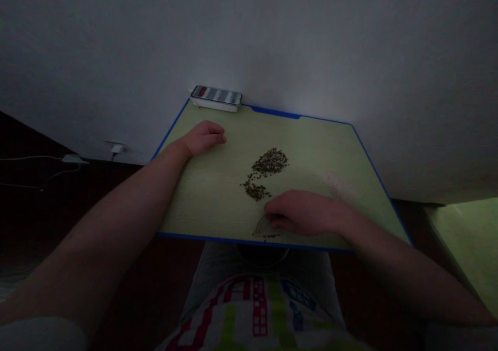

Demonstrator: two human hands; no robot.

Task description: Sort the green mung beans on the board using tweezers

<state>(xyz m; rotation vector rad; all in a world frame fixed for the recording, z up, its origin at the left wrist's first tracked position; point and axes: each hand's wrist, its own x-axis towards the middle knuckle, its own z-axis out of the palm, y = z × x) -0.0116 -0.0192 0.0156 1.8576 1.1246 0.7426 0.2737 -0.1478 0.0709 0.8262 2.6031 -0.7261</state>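
Observation:
My right hand point(298, 212) is closed on a clear protractor point(261, 226), its straight edge standing near the board's front rim. A few dark grains point(272, 236) lie along that edge. Just beyond the hand is a small heap of dark greenish grains point(256, 190). Farther back sits a larger heap, dark grains mixed with pale ones point(271, 161). To the right, partly behind my right wrist, spreads a pale, rice-like patch point(338, 182). My left hand point(206, 136) rests on the board's left side, fingers curled in, with nothing visible in them.
The pale yellow-green board point(311, 138) has a blue rim. A phone point(218, 95) lies on a white box at its back left corner, by the wall. Under the front edge, between my legs, a dark bowl point(262, 256) shows. Cables and a plug point(116, 148) are at left.

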